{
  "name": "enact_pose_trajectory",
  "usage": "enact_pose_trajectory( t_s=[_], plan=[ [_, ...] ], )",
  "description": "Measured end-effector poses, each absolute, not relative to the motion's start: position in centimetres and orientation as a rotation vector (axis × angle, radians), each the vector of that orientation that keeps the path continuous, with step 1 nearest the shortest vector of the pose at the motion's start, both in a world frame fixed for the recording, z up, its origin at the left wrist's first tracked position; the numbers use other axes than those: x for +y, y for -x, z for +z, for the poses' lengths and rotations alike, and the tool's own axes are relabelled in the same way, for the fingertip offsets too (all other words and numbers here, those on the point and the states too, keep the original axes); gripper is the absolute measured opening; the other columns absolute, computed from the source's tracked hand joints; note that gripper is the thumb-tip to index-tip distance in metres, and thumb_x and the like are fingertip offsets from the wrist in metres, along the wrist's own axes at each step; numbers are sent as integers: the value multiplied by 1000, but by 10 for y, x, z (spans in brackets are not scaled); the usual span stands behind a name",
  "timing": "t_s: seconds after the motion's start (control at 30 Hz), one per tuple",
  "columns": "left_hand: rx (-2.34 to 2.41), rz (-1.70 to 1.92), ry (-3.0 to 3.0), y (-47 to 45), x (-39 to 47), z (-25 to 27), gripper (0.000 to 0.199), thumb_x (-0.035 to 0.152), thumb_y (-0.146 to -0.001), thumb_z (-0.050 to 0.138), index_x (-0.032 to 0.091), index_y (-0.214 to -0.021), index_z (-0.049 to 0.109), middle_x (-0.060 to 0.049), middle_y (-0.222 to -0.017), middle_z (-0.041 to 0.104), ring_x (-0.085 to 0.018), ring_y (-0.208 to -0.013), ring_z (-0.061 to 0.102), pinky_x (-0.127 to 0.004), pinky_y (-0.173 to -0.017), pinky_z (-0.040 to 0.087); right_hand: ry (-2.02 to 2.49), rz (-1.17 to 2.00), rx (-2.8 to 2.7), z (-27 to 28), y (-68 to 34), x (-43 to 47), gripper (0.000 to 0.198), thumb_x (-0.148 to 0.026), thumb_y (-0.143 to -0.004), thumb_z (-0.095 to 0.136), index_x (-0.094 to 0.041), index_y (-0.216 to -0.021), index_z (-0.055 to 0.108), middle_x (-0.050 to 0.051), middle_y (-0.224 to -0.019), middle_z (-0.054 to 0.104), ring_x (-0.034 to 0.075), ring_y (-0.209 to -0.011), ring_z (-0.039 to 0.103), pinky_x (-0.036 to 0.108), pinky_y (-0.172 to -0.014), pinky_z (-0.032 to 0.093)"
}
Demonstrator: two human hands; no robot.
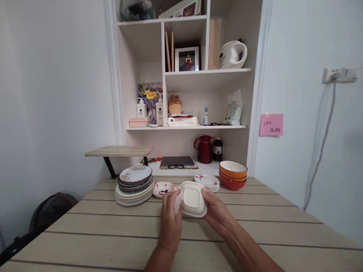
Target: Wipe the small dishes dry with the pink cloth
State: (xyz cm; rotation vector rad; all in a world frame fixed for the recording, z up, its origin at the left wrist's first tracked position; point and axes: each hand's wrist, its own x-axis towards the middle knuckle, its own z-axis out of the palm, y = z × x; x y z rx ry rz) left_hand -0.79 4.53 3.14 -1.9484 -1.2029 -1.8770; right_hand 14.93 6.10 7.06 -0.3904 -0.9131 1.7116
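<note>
Left hand [171, 214] around cloth [178, 203], right [217, 214] around dish [194, 199]

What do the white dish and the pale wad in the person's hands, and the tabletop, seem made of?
White dish: likely glazed ceramic, given its smooth, even surface.
Pale wad: tissue or thin cloth, soft and crumpled.
Tabletop: wood or wood-look boards, matte, with dark lines between.

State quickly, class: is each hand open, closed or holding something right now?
Left hand: closed, holding a pale cloth or tissue against the white dish.
Right hand: closed, holding the white dish by its edge.
</note>
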Motion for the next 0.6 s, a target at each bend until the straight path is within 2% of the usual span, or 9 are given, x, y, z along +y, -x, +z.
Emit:
enact_pose_trajectory(
  t_s=[0.1,0.17,0.3,0.4,0.6],
  plan=[
    [-1290,-1924,1857,15,46,35,28,21,-94,47,23,-122,53,-9,-116,56,-22,-114,54,-42,-97,48,452,1668,-1090,68,-141,52,38,-35,-76,76,-14,-106,66,5,-83,74,15,-67,63,24,-63,48],
    [-1296,-1917,1860,16,43,37,30,20,-94,46,24,-123,53,-9,-117,56,-23,-115,54,-42,-97,48,452,1618,-1217,66,-135,48,31,-35,-76,76,-14,-98,68,3,-80,72,14,-67,60,22,-62,45],
    [-1116,-1728,2067,5,33,37,36,14,-91,46,25,-124,54,-8,-117,58,-21,-111,56,-38,-95,50,481,1472,-1326,64,-130,45,24,-29,-74,75,-17,-94,70,1,-88,71,16,-81,58,25,-77,44],
    [-1022,-1602,2153,2,34,36,36,13,-90,45,26,-122,57,-9,-116,59,-21,-109,57,-38,-93,51,529,1410,-1325,63,-132,48,26,-25,-71,76,-19,-95,70,1,-91,71,17,-87,57,26,-81,43],
    [-1242,-1645,1945,23,49,35,31,16,-92,46,22,-121,56,-8,-109,61,-22,-105,59,-41,-91,51,468,1532,-1268,62,-136,53,27,-37,-78,71,-17,-95,65,0,-81,68,14,-70,56,24,-66,42]
  ],
)
